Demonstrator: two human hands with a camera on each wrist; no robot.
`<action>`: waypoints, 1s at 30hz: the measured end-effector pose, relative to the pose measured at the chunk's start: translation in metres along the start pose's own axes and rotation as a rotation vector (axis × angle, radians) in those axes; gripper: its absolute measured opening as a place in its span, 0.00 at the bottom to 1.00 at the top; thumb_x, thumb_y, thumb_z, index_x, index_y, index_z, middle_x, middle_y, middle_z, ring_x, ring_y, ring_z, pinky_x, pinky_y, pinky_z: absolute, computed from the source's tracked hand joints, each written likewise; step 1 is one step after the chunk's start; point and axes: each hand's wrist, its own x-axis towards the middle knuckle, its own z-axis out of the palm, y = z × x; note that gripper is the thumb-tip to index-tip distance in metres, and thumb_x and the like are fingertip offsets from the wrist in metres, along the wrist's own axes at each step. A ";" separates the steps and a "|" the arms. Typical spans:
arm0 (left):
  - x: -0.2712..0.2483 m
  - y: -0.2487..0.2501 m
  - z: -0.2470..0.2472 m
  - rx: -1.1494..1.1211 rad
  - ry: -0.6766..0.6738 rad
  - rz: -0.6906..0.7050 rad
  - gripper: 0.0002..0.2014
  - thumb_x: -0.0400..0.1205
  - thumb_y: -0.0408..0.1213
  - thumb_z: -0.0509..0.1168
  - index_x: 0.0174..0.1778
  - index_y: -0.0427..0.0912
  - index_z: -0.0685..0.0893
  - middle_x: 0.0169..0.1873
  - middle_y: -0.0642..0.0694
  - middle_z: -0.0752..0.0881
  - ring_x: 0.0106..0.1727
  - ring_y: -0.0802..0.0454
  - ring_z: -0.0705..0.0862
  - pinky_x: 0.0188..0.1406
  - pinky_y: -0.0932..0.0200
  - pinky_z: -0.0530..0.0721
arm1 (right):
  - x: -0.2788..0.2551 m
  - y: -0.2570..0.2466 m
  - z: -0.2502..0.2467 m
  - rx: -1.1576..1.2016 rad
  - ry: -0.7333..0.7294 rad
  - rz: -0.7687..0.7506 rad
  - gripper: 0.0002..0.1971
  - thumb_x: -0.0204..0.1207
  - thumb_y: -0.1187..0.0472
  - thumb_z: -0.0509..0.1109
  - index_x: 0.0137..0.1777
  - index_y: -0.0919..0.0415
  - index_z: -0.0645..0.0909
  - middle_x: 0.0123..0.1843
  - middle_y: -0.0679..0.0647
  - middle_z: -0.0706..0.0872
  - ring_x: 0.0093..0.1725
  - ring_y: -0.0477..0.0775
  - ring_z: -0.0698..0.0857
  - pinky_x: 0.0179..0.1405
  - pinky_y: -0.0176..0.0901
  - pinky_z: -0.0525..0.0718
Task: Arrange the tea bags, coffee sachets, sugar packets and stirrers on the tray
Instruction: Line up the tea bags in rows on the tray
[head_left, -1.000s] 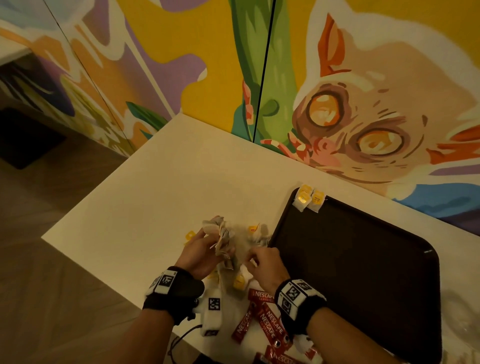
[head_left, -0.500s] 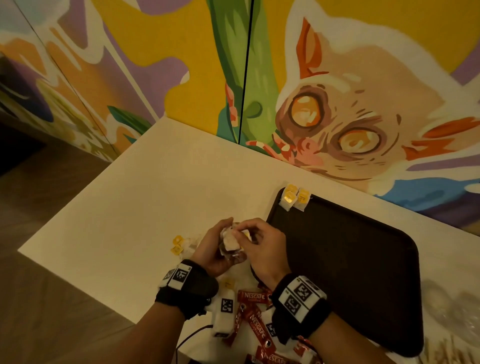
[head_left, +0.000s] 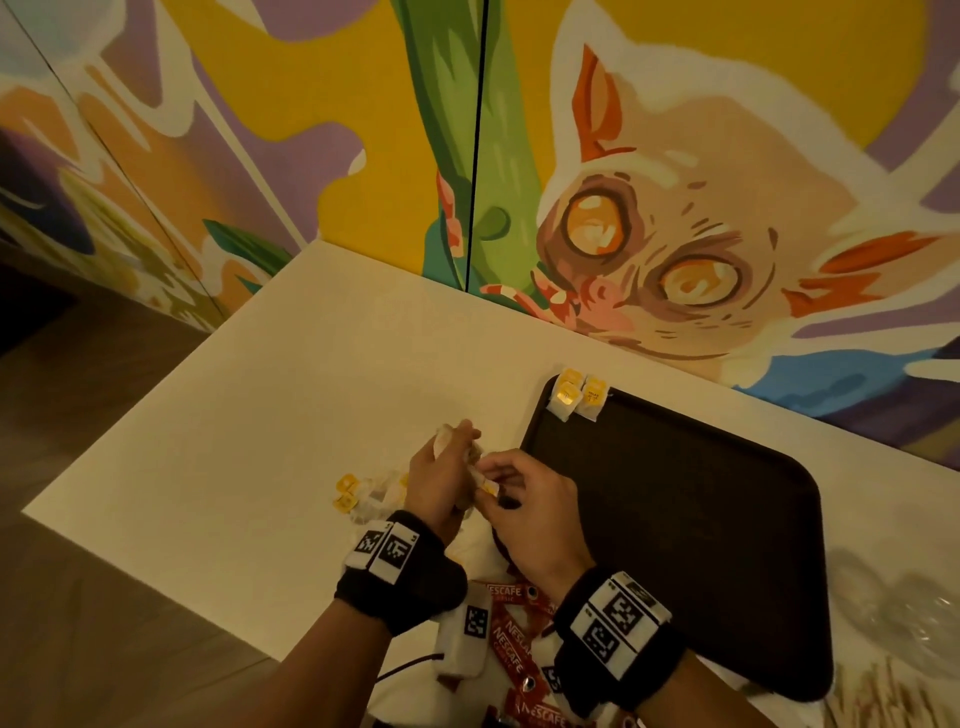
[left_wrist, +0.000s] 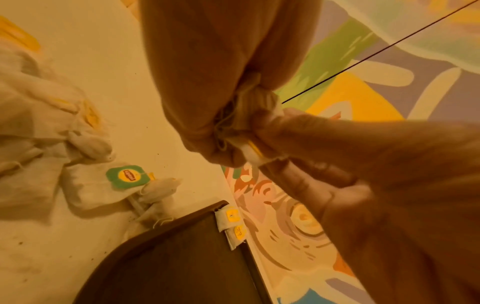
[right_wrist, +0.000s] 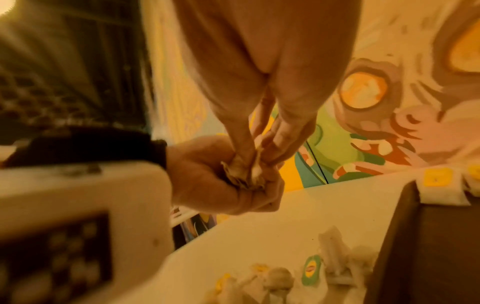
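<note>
Both forearms are bare, with no sleeves in sight. Each wrist wears a wide black fabric band carrying white blocks printed with black square-patterned marker codes. On the left wrist two such markers sit side by side on top of the band, and a white box-shaped unit with its own marker hangs below it, a thin dark cable trailing from there. The right wrist band shows several markers around its white housing. The left hand and right hand wear no gloves or rings.
</note>
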 end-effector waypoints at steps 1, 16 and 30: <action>-0.003 0.000 0.002 0.013 -0.029 0.004 0.16 0.83 0.48 0.66 0.52 0.36 0.86 0.36 0.42 0.83 0.34 0.49 0.81 0.25 0.60 0.79 | 0.000 0.000 -0.003 -0.015 0.000 0.023 0.13 0.72 0.68 0.79 0.55 0.55 0.87 0.49 0.42 0.89 0.50 0.36 0.87 0.50 0.29 0.86; -0.021 -0.009 0.025 0.199 -0.103 0.262 0.17 0.86 0.47 0.61 0.37 0.40 0.83 0.28 0.45 0.80 0.32 0.50 0.78 0.35 0.52 0.78 | -0.008 -0.002 -0.028 0.135 0.110 0.159 0.12 0.70 0.65 0.81 0.49 0.53 0.85 0.44 0.45 0.89 0.45 0.39 0.88 0.45 0.31 0.86; -0.008 0.004 0.014 0.122 0.114 0.160 0.20 0.84 0.52 0.62 0.37 0.38 0.82 0.25 0.44 0.80 0.28 0.48 0.80 0.31 0.54 0.80 | -0.009 -0.002 -0.031 0.359 0.109 0.237 0.05 0.74 0.63 0.79 0.48 0.59 0.88 0.43 0.53 0.92 0.37 0.55 0.92 0.41 0.52 0.91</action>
